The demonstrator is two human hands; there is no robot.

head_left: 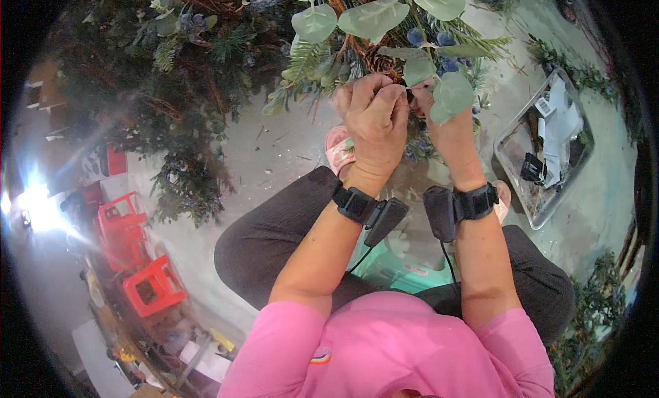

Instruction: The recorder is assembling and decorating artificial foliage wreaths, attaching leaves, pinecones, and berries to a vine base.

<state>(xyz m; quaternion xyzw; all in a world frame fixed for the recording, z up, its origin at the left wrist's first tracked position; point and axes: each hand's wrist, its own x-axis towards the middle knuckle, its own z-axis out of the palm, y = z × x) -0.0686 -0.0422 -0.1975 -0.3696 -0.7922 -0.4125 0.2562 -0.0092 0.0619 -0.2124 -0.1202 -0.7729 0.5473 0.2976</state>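
At top centre, the left hand (pixel 374 120) has its fingers clamped on the leafy bunch (pixel 371 20) just below its pine cone (pixel 376 60); the right hand (pixel 454 136), its fingers' grip unreadable behind a drooping leaf (pixel 452 98), would work better with that leaf folded aside. Around: red stools (pixel 125 250), green stool (pixel 384 264), clear tray (pixel 542 202) of scraps (pixel 563 127).

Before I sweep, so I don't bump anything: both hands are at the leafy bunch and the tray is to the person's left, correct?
Not quite, the side is wrong: the head view shows the tray to the person's right. The left hand and right hand are at the leafy bunch.
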